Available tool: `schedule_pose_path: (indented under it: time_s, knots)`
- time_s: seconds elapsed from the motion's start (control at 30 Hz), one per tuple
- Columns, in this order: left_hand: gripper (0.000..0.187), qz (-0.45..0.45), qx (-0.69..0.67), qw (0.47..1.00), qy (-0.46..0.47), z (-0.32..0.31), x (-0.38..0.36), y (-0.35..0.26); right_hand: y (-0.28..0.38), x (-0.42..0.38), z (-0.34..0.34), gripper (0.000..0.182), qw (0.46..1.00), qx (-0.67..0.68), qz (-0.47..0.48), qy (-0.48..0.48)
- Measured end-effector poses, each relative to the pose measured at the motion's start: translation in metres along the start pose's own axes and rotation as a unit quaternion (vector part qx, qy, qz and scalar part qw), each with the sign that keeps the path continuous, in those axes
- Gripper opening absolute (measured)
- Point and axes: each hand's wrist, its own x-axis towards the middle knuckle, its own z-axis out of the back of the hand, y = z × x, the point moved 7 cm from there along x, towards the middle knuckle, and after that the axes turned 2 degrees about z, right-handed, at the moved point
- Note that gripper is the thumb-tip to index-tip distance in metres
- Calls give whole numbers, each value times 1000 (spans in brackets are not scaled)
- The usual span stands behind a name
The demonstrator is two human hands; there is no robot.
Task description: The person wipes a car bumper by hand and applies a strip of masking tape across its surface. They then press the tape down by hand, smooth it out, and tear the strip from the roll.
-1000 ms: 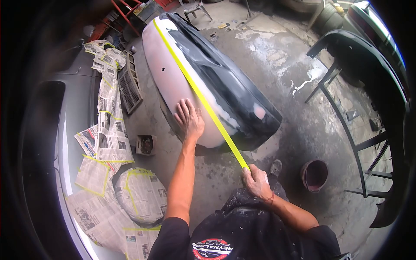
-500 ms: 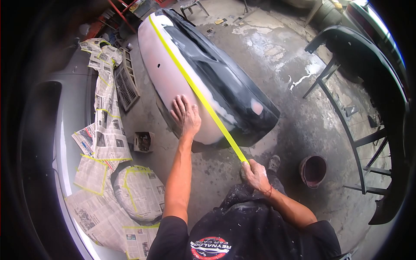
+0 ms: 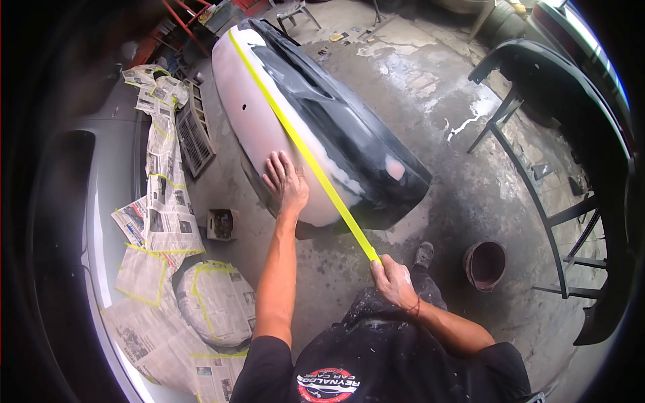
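Note:
A large car body panel (image 3: 235, 127), which looks like a bumper or trunk lid, stands before me, part pale pinkish-white and part black with grey sanding haze. My left hand (image 3: 287, 185) lies on its pale side, fingers spread. Bright yellow masking tape (image 3: 316, 164) runs in a straight strip from the panel's far end, past my left hand, to my right hand (image 3: 396, 282). That hand is closed around the tape's near end, off the panel and close to my body; whether a roll sits inside it is hidden. White dust marks its fingers.
Left, a grey car (image 3: 107, 181) carries newspaper masking (image 3: 171, 201) and a paper-covered wheel (image 3: 218, 302). A small box (image 3: 222, 224) and a grille (image 3: 195, 131) are on the floor. To the right are a bucket (image 3: 485, 265) and a black bumper on a metal stand (image 3: 524, 178).
My right hand has shifted slightly down, still gripping the tape. My left hand remains flat on the panel. The whole view has moved a little.

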Motion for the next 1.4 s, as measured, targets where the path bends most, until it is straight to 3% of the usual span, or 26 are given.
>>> schedule_pose_path:
  time_s: [0.53, 0.67, 0.73, 0.77, 0.97, 1.4]
  knots:
    - [65, 3, 4, 1000, -1, 1, 1, 1, -23, 13, -1, 29, 999, -2, -35, 11]
    - [67, 20, 11, 999, 48, -1, 1, 2, -24, 13, -2, 29, 1000, 0, -24, 7]
    - [67, 21, 9, 999, 44, -2, 1, 3, -29, 14, -3, 31, 1000, 4, -31, 0]
    - [65, 0, 5, 1000, -3, 1, 0, 0, -32, 14, -3, 33, 999, 9, -34, -7]
    - [66, -4, 6, 1000, 2, -1, 1, 3, -30, 16, -7, 29, 1000, -20, -10, 0]
    - [67, -3, 3, 1000, 9, 0, 1, 1, -62, 35, -11, 31, 999, -12, -47, -2]
